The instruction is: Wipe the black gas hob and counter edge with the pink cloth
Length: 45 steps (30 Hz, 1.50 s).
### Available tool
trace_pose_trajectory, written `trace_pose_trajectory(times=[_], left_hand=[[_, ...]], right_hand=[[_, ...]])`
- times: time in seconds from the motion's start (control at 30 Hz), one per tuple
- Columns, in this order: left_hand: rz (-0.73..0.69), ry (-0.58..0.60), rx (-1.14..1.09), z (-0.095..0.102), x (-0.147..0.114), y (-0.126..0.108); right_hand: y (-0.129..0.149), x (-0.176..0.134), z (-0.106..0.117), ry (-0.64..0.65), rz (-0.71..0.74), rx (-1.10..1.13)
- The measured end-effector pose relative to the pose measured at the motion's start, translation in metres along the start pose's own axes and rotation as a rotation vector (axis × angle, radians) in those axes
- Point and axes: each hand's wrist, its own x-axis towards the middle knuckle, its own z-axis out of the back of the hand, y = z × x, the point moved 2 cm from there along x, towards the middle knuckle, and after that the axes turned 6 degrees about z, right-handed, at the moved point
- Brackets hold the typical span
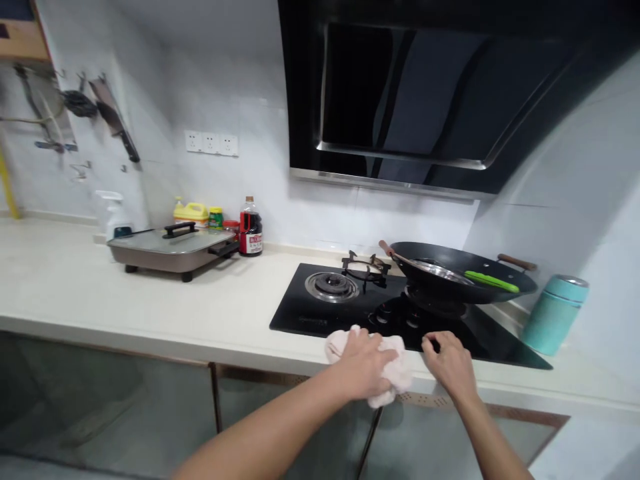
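My left hand (365,363) presses on a pale pink cloth (397,357) at the front edge of the counter, fingers closed over it. Part of the cloth hangs down over the edge. Beside it, my right hand (450,363) rests at the front rim of the black gas cooktop (305,320), with thumb and fingers curled together and nothing visible in them. Just beyond both hands are the cooktop's knobs (383,315). The left burner (333,287) is bare, its pot stand (367,268) set behind it.
A wok (505,293) holding a green-handled utensil (493,281) sits on the right burner. To its right stands a teal flask (556,313). A lidded electric pan (160,257) and a sauce bottle (251,230) are at left. The range hood (400,100) overhangs the cooktop.
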Motion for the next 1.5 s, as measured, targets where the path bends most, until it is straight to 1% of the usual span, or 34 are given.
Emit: trace_pose_trajectory(times=[0.1,0.2,0.3,0.4,0.53,0.67,0.8,0.97,1.07,1.13,1.2,1.3,1.4,1.5], left_hand=[[0.063,0.035,0.005,-0.017,0.029,-0.026],[0.114,0.087,0.016,-0.025,0.048,-0.040],[0.131,0.119,-0.018,-0.025,0.048,-0.039],[0.140,0.127,-0.048,-0.017,0.034,-0.024],[0.180,0.130,-0.048,0.002,0.003,0.011],[0.258,0.054,-0.027,0.027,-0.039,0.059],[0.406,-0.019,-0.018,0.047,-0.086,0.114],[0.640,-0.033,0.034,0.070,-0.144,0.181],[0.746,-0.113,0.108,0.080,-0.168,0.209],[0.774,-0.161,0.126,0.082,-0.175,0.219],[0.767,-0.196,0.085,0.081,-0.172,0.220],[0.720,-0.256,-0.051,0.073,-0.151,0.209],[0.643,-0.308,-0.154,0.061,-0.114,0.183],[0.590,-0.305,-0.085,0.049,-0.065,0.152]], right_hand=[[-0.003,-0.002,-0.001,0.017,-0.067,-0.013],[-0.010,-0.002,-0.002,0.042,-0.085,-0.049],[-0.016,-0.002,-0.004,0.044,-0.068,-0.058],[-0.021,-0.002,-0.006,0.064,-0.043,-0.070],[-0.027,-0.002,-0.010,0.092,-0.049,-0.096],[-0.030,-0.001,-0.014,0.080,-0.038,-0.104],[-0.029,-0.001,-0.016,0.079,-0.017,-0.101],[-0.024,-0.003,-0.014,0.078,-0.005,-0.116],[-0.021,-0.004,-0.015,0.088,-0.006,-0.135],[-0.019,-0.003,-0.015,0.100,-0.006,-0.150],[-0.016,-0.003,-0.015,0.107,-0.002,-0.171],[-0.012,-0.003,-0.014,0.102,0.007,-0.200],[-0.007,-0.003,-0.012,0.107,0.017,-0.216],[-0.004,-0.004,-0.010,0.103,0.018,-0.240]])
